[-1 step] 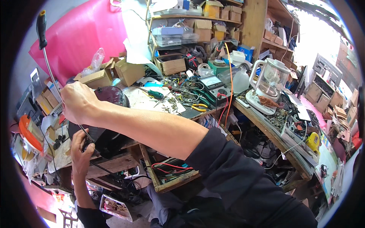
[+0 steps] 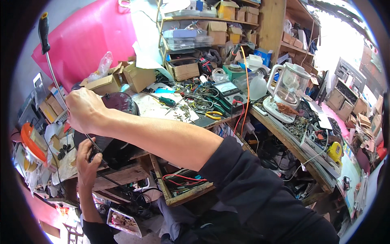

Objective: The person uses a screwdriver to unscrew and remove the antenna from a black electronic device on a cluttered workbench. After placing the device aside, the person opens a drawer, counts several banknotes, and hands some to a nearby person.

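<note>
My right hand (image 2: 85,110), its arm reaching across the view, grips a long screwdriver (image 2: 44,30) by its metal shaft; the black-and-yellow handle rises at the upper left. Below it my left hand (image 2: 87,160) has its fingers curled at the lower part of the shaft, against a dark rounded appliance (image 2: 124,104) at the bench edge. My right forearm hides much of that appliance, and I cannot see the screwdriver's tip clearly. A black cord runs downward from beside my left hand.
A cluttered bench holds screwdrivers (image 2: 166,100), pliers (image 2: 213,115), a meter (image 2: 225,89) and cardboard boxes (image 2: 138,77). An open drawer (image 2: 183,197) sits below. At the right stands a glass-jug appliance (image 2: 290,87); shelves (image 2: 211,18) rise behind, and an orange basin (image 2: 30,142) is at the left.
</note>
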Action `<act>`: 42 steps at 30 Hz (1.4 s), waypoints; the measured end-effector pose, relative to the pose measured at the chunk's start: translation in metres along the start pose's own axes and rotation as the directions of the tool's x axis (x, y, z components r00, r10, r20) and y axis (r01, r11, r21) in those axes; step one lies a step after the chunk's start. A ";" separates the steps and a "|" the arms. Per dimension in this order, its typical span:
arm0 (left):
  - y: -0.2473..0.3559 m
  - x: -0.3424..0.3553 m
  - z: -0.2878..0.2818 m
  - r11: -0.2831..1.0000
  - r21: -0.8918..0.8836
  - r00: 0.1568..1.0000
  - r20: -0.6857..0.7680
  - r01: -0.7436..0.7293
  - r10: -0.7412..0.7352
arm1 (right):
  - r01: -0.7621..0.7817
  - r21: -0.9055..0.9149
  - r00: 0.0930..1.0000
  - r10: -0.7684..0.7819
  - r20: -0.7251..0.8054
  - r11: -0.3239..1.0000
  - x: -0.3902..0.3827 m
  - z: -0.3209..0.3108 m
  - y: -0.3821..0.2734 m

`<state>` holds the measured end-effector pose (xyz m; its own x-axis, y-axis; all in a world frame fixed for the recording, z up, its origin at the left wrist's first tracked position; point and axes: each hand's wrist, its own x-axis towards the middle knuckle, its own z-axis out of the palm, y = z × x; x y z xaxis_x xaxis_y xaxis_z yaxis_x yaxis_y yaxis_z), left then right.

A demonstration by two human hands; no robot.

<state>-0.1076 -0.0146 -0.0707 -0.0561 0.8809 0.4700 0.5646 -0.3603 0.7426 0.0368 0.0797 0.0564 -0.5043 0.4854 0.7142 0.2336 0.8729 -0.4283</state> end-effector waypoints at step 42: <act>-0.067 -0.017 -0.017 0.953 -0.302 0.827 -0.535 0.004 -0.173 | -0.383 -0.405 0.914 0.276 -0.298 0.830 -0.117 -0.161 0.242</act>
<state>-0.1584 -0.0102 -0.1203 -0.5848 0.6263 0.5155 0.2895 -0.4326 0.8539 0.2861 0.2416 -0.0420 -0.1486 0.6992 0.6993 0.7235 0.5590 -0.4052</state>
